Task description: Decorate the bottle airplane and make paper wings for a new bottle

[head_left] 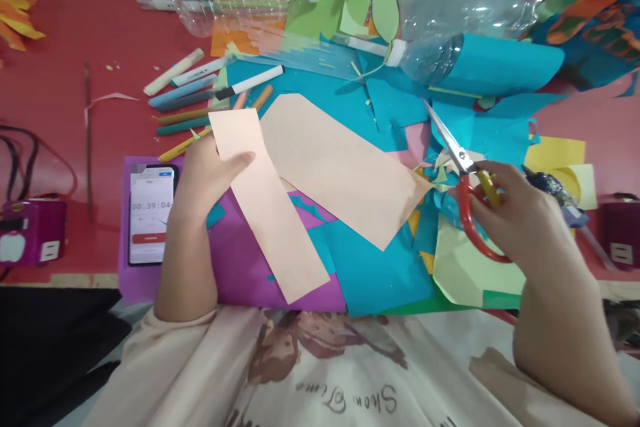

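The left hand (203,170) pinches a peach strip (280,217) near a wider peach sheet (335,163), while the right hand (525,220), its fingers (504,177) partly hidden, seems clamped on scissors (463,160).

Peach paper strip (270,210), slanting, left of centre; red-handled scissors (463,159) at right, blades together, pointing up-left.

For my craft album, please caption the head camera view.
Left hand holding a peach paper strip, right hand holding scissors, over blue paper and purple paper.

cream shirt (225,373), brown print (325,340), dark "show time" lettering (345,398)
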### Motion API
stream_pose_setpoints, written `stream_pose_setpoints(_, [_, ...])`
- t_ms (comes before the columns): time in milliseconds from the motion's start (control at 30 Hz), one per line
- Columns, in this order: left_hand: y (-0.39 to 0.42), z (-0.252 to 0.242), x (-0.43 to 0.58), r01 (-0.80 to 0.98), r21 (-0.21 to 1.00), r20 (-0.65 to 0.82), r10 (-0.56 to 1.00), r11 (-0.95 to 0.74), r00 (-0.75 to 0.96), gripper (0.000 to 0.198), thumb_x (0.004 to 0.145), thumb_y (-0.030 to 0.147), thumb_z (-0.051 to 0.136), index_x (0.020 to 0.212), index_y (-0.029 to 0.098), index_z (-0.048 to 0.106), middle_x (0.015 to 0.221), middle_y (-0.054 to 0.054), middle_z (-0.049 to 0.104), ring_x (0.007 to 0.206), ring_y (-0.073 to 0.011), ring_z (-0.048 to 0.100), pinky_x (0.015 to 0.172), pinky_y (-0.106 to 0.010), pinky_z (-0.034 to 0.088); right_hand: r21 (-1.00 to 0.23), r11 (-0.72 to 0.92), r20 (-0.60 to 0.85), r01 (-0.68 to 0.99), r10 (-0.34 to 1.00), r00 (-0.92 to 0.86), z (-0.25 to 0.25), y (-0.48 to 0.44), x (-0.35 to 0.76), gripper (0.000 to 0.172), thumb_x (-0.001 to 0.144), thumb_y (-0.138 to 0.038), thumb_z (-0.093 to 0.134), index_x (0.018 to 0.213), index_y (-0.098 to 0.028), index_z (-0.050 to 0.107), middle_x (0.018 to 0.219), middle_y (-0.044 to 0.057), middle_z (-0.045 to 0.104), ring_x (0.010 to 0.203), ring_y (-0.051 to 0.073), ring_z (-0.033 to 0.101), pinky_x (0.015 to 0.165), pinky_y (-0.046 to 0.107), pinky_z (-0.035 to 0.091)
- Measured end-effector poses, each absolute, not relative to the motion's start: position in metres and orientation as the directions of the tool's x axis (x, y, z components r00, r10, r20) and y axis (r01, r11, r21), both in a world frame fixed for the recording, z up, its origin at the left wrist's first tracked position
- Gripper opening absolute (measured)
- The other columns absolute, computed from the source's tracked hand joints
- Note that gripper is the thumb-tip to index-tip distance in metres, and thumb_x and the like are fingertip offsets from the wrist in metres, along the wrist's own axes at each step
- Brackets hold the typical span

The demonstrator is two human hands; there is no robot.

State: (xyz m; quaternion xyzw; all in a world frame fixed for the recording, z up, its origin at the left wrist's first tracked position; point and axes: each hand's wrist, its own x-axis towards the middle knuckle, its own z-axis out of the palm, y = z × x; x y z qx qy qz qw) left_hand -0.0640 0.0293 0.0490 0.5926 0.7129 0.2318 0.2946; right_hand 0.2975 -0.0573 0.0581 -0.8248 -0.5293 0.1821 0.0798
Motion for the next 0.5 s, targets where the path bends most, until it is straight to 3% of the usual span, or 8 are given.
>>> stream_pose_setpoints(133, [0.031, 0.047, -0.061, 0.745, 0.643, -0.128, 0.984, 0.180, -0.127, 0.039, 0.075, 0.013, 0.069, 0.114, 0.012, 0.070, 0.115, -0.007, 0.074, 0.108, -0.0276, 0.068, 0.093, -0.034, 0.054, -0.105, -0.453, -0.196, 0.885, 0.882, 0.429, 0.042, -0.045, 0.303, 0.053, 0.079, -0.038, 0.055, 0.128, -0.019, 0.059, 0.086, 0.012, 0.068, 0.069, 0.026, 0.059, 0.058, 0.032, 0.039])
stream_pose_setpoints(300, [0.031, 0.045, -0.061, 0.740, 0.650, -0.100, 0.984, 0.176, -0.146, 0.038, 0.073, 0.012, 0.066, 0.111, 0.011, 0.071, 0.111, -0.007, 0.075, 0.106, -0.0288, 0.069, 0.092, -0.035, 0.055, 0.052, -0.284, -0.044, 0.957, 0.957, 0.287, 0.032, -0.057, 0.302, 0.051, 0.090, -0.044, 0.048, 0.134, -0.021, 0.057, 0.106, 0.018, 0.069, 0.091, 0.034, 0.063, 0.063, 0.038, 0.045])
stream_pose_setpoints(433, [0.031, 0.043, -0.060, 0.716, 0.675, -0.068, 0.982, 0.176, -0.178, 0.035, 0.073, 0.011, 0.062, 0.107, 0.010, 0.069, 0.108, -0.008, 0.076, 0.105, -0.0292, 0.070, 0.090, -0.036, 0.056, 0.007, -0.049, 0.267, 0.999, 0.963, 0.045, 0.021, -0.064, 0.298, 0.044, 0.093, -0.048, 0.047, 0.114, -0.017, 0.069, 0.101, 0.017, 0.068, 0.095, 0.032, 0.062, 0.081, 0.043, 0.050])
stream_pose_setpoints(500, [0.033, 0.040, -0.061, 0.703, 0.691, -0.025, 0.978, 0.168, -0.209, 0.042, 0.070, 0.008, 0.063, 0.112, 0.010, 0.064, 0.114, -0.009, 0.074, 0.109, -0.0283, 0.068, 0.094, -0.037, 0.055, -0.048, 0.094, 0.275, 0.994, 0.958, -0.077, 0.012, -0.064, 0.290, 0.042, 0.094, -0.049, 0.047, 0.107, -0.016, 0.069, 0.099, 0.016, 0.069, 0.095, 0.031, 0.062, 0.085, 0.043, 0.049])
